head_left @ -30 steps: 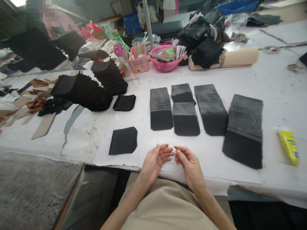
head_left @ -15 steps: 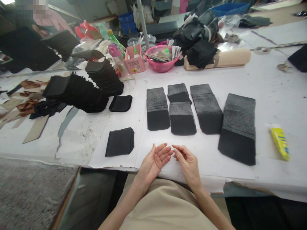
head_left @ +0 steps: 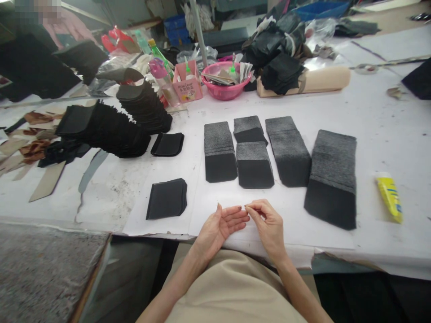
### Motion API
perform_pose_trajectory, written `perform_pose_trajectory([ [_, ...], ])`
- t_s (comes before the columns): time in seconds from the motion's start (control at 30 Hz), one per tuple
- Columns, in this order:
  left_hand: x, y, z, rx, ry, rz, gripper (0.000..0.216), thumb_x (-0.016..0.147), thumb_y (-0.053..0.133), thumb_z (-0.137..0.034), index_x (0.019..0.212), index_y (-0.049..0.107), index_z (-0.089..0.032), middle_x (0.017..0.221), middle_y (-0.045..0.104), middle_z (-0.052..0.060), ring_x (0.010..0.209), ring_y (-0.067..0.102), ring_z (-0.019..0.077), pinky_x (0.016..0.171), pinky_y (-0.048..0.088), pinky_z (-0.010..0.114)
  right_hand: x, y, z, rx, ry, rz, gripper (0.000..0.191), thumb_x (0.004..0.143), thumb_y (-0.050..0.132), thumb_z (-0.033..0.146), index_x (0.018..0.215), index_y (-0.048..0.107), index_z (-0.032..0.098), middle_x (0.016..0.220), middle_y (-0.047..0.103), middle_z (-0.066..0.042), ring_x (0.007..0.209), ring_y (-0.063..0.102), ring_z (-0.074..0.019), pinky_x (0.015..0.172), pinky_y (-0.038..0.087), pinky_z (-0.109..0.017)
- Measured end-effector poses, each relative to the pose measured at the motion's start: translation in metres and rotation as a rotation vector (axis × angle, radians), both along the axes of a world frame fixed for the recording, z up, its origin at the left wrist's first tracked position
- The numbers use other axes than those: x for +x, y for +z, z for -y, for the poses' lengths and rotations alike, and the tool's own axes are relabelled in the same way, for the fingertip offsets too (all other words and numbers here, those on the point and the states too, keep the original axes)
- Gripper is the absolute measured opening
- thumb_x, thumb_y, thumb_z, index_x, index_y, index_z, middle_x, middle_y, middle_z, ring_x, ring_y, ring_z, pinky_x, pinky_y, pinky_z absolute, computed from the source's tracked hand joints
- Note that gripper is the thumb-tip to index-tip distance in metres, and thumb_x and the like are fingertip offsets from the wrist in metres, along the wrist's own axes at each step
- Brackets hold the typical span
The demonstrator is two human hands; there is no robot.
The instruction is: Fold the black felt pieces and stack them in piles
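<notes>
My left hand [head_left: 225, 225] is open, palm up, with its fingers stretched to the right over the table's front edge. My right hand [head_left: 267, 224] is closed in a pinch at the left hand's fingertips; whatever is between thumb and finger is too small to make out. Beyond the hands lie fanned stacks of black pieces with grey fuzzy ends, among them a near middle stack [head_left: 255, 172], a left stack [head_left: 221, 166] and a large right stack [head_left: 332, 197]. To the left is a small pile of black rounded pieces [head_left: 166, 198].
Tall stacks of black pieces [head_left: 104, 128] stand at left, near brown scraps [head_left: 37, 150]. A yellow tube [head_left: 389, 197] lies at right. Behind are a pink basin [head_left: 225, 92], a pink box [head_left: 188, 87] and a beige roll [head_left: 323, 81]. A person in a pink top [head_left: 72, 29] is far left.
My left hand's fingers have straightened and drawn closer together. My right hand has shifted slightly right, still pinched at the left fingertips. The view has moved a little.
</notes>
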State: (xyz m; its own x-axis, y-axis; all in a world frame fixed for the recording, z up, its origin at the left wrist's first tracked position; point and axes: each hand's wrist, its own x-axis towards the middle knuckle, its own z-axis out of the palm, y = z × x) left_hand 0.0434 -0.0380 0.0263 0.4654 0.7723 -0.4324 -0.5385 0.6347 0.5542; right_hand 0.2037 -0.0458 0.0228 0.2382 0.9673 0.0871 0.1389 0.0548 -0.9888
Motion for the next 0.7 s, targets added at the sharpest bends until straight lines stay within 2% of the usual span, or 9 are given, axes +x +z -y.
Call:
perform_pose_trajectory([
  [0.1, 0.001, 0.0, 0.001, 0.03, -0.031, -0.01, 0.068, 0.092, 0.049, -0.066, 0.117, 0.066, -0.006, 0.121, 0.064, 0.023, 0.114, 0.062, 0.03, 0.104, 0.045, 0.043, -0.004, -0.001, 0.001, 0.037, 0.037, 0.085, 0.011, 0.09, 0.064, 0.032, 0.09, 0.072, 0.025, 0.089, 0.063, -0.003, 0.082, 0.059, -0.0187, 0.073, 0.047, -0.032],
  [0.23, 0.002, -0.001, 0.003, 0.05, -0.036, -0.014, 0.066, 0.092, 0.05, -0.065, 0.115, 0.067, -0.005, 0.119, 0.065, 0.022, 0.111, 0.063, 0.0276, 0.102, 0.046, 0.04, -0.007, -0.004, 0.002, 0.069, 0.071, 0.218, 0.011, 0.092, 0.062, 0.031, 0.088, 0.072, 0.026, 0.087, 0.061, -0.003, 0.08, 0.059, -0.0189, 0.072, 0.047, -0.033],
  [0.4, 0.001, -0.006, 0.002, -0.027, -0.031, 0.077, 0.064, 0.096, 0.045, -0.061, 0.114, 0.067, -0.003, 0.117, 0.065, 0.023, 0.108, 0.064, 0.0263, 0.102, 0.046, 0.039, -0.005, -0.002, 0.002, 0.116, 0.065, 0.331, 0.014, 0.094, 0.058, 0.029, 0.085, 0.068, 0.025, 0.083, 0.062, -0.004, 0.081, 0.058, -0.0199, 0.074, 0.046, -0.034],
  [0.53, 0.0, -0.004, -0.001, -0.097, -0.013, 0.167, 0.065, 0.096, 0.043, -0.062, 0.116, 0.065, -0.005, 0.123, 0.063, 0.023, 0.115, 0.062, 0.0293, 0.106, 0.043, 0.042, 0.003, 0.0, 0.004, 0.08, 0.011, 0.217, 0.015, 0.094, 0.057, 0.031, 0.083, 0.063, 0.023, 0.082, 0.061, -0.003, 0.078, 0.057, -0.0184, 0.072, 0.045, -0.032],
  [0.7, -0.004, 0.004, -0.002, -0.09, 0.003, 0.238, 0.087, 0.085, 0.039, -0.079, 0.124, 0.06, -0.004, 0.135, 0.053, 0.027, 0.127, 0.052, 0.0365, 0.111, 0.037, 0.046, 0.03, -0.001, 0.009, -0.088, -0.098, 0.021, 0.021, 0.093, 0.06, 0.041, 0.086, 0.062, 0.021, 0.075, 0.06, 0.0, 0.072, 0.055, -0.0163, 0.071, 0.044, -0.031],
])
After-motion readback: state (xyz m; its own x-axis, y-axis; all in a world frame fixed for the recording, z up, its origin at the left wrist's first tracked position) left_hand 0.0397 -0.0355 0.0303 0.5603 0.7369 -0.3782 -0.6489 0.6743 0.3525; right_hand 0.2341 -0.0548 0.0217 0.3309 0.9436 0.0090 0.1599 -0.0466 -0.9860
